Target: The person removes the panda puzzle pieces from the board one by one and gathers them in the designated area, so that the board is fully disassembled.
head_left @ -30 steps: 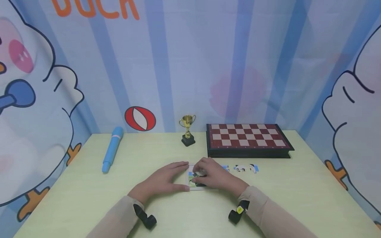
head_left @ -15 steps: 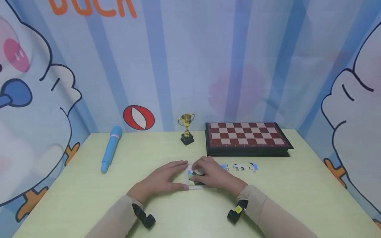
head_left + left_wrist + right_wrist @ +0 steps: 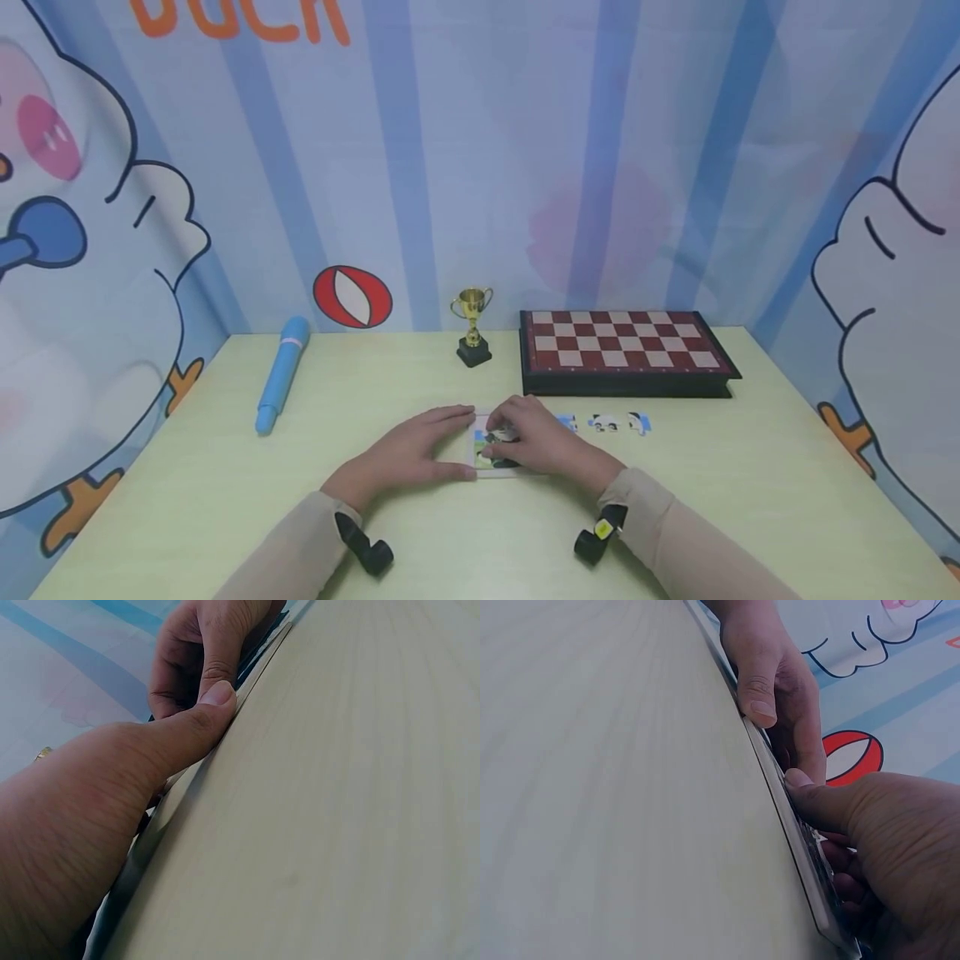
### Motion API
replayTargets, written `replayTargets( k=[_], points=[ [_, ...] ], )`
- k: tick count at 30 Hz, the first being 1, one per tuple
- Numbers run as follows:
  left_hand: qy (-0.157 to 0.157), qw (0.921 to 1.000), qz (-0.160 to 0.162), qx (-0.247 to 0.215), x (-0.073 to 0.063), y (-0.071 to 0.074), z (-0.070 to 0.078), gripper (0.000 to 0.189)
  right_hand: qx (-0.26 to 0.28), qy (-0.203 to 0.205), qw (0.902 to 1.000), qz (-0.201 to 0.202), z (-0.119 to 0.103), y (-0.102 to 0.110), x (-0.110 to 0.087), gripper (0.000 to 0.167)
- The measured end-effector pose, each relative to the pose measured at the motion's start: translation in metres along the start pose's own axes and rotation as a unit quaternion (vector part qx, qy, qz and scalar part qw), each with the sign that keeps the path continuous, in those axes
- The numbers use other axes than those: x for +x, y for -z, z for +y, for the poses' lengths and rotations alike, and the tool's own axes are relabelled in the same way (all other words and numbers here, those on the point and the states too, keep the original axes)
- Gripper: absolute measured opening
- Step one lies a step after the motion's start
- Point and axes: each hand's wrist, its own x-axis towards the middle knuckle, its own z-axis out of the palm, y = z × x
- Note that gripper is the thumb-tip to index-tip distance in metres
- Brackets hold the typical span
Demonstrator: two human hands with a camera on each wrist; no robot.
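White-rimmed, one puzzle board (image 3: 798, 847) lies beneath the right hand (image 3: 534, 435), whose fingers bend — whether they pinch a piece, I cannot tell. The left hand (image 3: 405, 454) touches the board's left edge, thumb and fingers spread apart. Three loose puzzle pieces (image 3: 603, 422) show to the right, by the near edge of one chessboard (image 3: 626, 343); one trophy (image 3: 472, 332) stands far, one blue wand (image 3: 282, 375) far left — well apart.

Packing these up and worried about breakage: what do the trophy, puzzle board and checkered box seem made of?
Trophy: perhaps metal or metal-coated plastic; its gold surface shows bright, shiny highlights.
Puzzle board: probably wood or thick card; its pale, plain edge looks mostly matte.
Checkered box: likely plastic, possibly painted wood; its black sides look smooth and uniform, with crisp red-and-white squares on top.
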Motion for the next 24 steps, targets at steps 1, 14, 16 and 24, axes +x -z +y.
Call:
replayTargets(
  k=[1, 14, 16, 24],
  points=[
    [0.0, 1.0, -0.001, 0.0, 0.0001, 0.0001, 0.0, 0.095, 0.0, 0.001, 1.0, 0.001, 0.0, 0.0001, -0.0002, 0.034],
    [0.014, 0.9998, -0.011, -0.002, -0.0011, -0.0013, 0.0011, 0.094, 0.013, 0.024, 0.9995, 0.017, 0.0008, 0.0013, -0.0029, 0.024],
    [0.015, 0.9998, -0.01, 0.001, -0.0007, -0.0014, 0.0008, 0.094, 0.017, 0.025, 0.9993, 0.021, 0.0011, 0.0017, -0.0025, 0.023],
    [0.018, 0.9998, -0.009, -0.001, 0.0001, -0.0006, 0.0003, 0.093, 0.063, 0.02, 0.9978, -0.004, -0.0014, 0.004, -0.0022, 0.017]
  ],
)
